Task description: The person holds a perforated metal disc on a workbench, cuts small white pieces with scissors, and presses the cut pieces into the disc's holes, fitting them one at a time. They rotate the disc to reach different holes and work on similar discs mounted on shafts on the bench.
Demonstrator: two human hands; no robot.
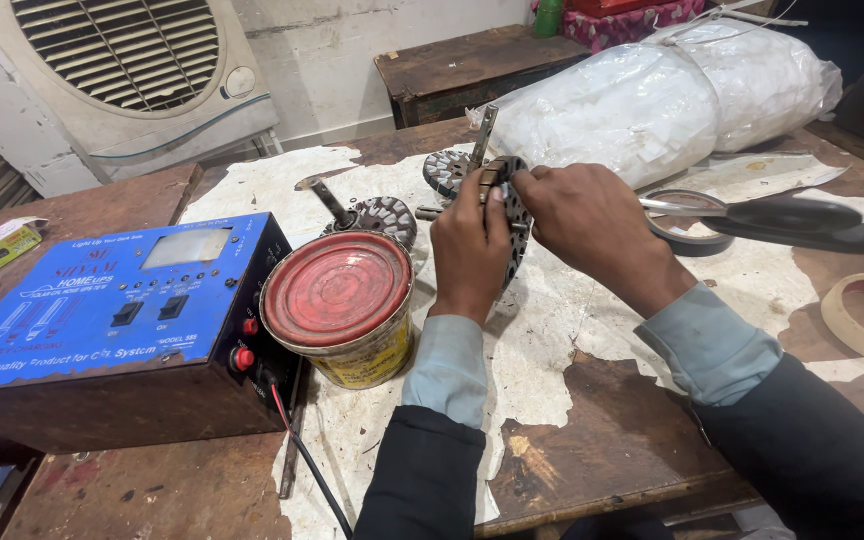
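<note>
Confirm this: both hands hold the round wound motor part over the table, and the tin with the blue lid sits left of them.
Not quite. The tin's lid is red, not blue, as the head view shows. The rest holds: left hand and right hand hold the round wound motor part over the table.
</note>
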